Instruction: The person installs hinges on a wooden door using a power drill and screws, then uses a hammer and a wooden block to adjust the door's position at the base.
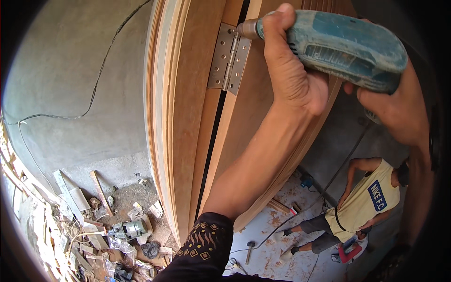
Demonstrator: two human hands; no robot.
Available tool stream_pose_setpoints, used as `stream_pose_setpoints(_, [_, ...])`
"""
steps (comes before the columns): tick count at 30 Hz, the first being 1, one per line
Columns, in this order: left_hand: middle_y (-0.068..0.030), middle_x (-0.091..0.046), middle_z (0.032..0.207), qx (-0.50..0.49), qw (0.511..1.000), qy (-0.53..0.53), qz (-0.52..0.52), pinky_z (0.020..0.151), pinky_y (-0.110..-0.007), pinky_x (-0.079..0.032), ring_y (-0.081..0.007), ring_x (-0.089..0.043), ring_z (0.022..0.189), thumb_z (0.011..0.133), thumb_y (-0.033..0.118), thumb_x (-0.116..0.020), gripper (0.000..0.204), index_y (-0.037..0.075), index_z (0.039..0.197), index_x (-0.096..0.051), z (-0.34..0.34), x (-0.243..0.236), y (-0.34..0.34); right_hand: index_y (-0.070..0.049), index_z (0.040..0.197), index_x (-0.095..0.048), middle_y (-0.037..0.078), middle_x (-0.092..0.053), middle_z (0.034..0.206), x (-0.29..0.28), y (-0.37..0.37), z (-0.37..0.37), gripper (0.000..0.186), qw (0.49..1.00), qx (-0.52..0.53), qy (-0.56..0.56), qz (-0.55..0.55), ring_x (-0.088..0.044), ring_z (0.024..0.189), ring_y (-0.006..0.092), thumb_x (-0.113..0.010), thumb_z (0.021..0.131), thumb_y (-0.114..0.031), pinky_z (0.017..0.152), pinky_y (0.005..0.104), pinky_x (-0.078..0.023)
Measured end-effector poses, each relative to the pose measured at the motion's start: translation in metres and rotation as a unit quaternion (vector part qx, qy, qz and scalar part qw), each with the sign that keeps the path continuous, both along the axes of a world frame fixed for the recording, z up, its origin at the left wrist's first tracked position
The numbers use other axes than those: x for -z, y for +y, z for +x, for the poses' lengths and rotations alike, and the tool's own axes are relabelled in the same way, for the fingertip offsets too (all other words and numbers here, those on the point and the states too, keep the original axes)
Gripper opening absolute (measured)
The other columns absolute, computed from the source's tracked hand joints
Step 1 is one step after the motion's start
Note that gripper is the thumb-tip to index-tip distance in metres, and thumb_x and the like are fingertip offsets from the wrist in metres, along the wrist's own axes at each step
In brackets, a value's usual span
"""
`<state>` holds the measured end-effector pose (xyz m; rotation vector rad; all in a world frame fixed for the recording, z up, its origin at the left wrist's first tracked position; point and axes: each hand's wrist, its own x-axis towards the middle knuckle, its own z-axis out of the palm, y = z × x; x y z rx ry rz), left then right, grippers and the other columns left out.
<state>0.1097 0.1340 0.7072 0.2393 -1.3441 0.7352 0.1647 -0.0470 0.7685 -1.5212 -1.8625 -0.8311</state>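
A worn teal power drill (345, 44) lies nearly level at the upper right, its chuck pointing left. My left hand (293, 70) is closed around the front of its body, thumb up near the chuck. Around the handle at the rear, my right hand (392, 110) is closed; part of its fingers is hidden. The drill's tip meets the upper part of a metal butt hinge (229, 61); the bit or screw there is too small to make out. That hinge spans a dark gap between the wooden door frame (185, 108) and the wooden door (251, 110).
Debris and a green power tool (129, 229) lie on the lower left floor. A person in a yellow sleeveless shirt (369, 199) stands lower right, another person (354, 249) beside them. A hammer (249, 247) and power cord (291, 218) lie below. A black cable (97, 80) crosses the grey wall.
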Motion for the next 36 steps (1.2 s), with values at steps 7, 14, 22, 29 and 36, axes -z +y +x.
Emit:
stream_pose_setpoints(7, [-0.0042, -0.064, 0.089, -0.122, 0.991, 0.054, 0.01, 0.081, -0.039, -0.055, -0.02, -0.065, 0.089, 0.088, 0.042, -0.07, 0.032, 0.011, 0.095, -0.061, -0.008, 0.009, -0.008, 0.001, 0.144, -0.049, 0.009, -0.065, 0.115, 0.017, 0.01, -0.011, 0.071, 1.0, 0.011, -0.011, 0.008, -0.064, 0.095, 0.0133, -0.057, 0.073, 0.008, 0.085, 0.0289, -0.051])
stream_pose_setpoints(14, [-0.0053, -0.061, 0.091, -0.052, 0.994, 0.082, -0.047, 0.092, -0.041, -0.053, -0.0244, -0.064, 0.094, 0.085, 0.032, -0.07, 0.028, 0.01, 0.097, -0.058, -0.01, 0.01, -0.017, 0.002, 0.14, -0.052, 0.009, -0.063, 0.121, 0.022, 0.015, -0.011, 0.068, 0.999, -0.019, -0.034, -0.005, -0.061, 0.108, 0.0151, -0.058, 0.072, 0.007, 0.094, 0.0297, -0.048])
stream_pose_setpoints(22, [-0.0055, -0.061, 0.088, -0.071, 0.997, -0.012, -0.011, 0.091, -0.041, -0.053, -0.0243, -0.064, 0.093, 0.086, 0.032, -0.07, 0.026, 0.011, 0.092, -0.057, 0.002, 0.006, -0.008, 0.002, 0.139, -0.053, 0.009, -0.061, 0.125, 0.018, 0.015, -0.016, 0.068, 1.0, -0.009, -0.026, -0.006, -0.059, 0.114, 0.0157, -0.06, 0.072, 0.005, 0.098, 0.0295, -0.047])
stream_pose_setpoints(29, [-0.0055, -0.061, 0.088, -0.1, 0.994, 0.031, -0.024, 0.088, -0.041, -0.054, -0.0236, -0.065, 0.091, 0.087, 0.032, -0.071, 0.026, 0.009, 0.094, -0.058, 0.003, 0.013, -0.009, 0.003, 0.138, -0.054, 0.009, -0.059, 0.128, 0.031, 0.008, -0.01, 0.067, 0.997, -0.083, 0.003, 0.005, -0.058, 0.119, 0.0161, -0.061, 0.071, 0.003, 0.1, 0.0293, -0.045])
stream_pose_setpoints(36, [-0.0132, -0.062, 0.1, -0.147, 0.96, 0.239, 0.025, 0.095, -0.051, -0.055, -0.0335, -0.067, 0.1, 0.086, 0.031, -0.072, 0.036, 0.006, 0.107, -0.057, -0.005, 0.076, -0.042, 0.002, 0.139, -0.052, 0.007, -0.057, 0.128, 0.107, -0.02, 0.017, 0.07, 0.996, -0.044, 0.083, -0.004, -0.058, 0.115, 0.0154, -0.066, 0.07, -0.001, 0.098, 0.0276, -0.046])
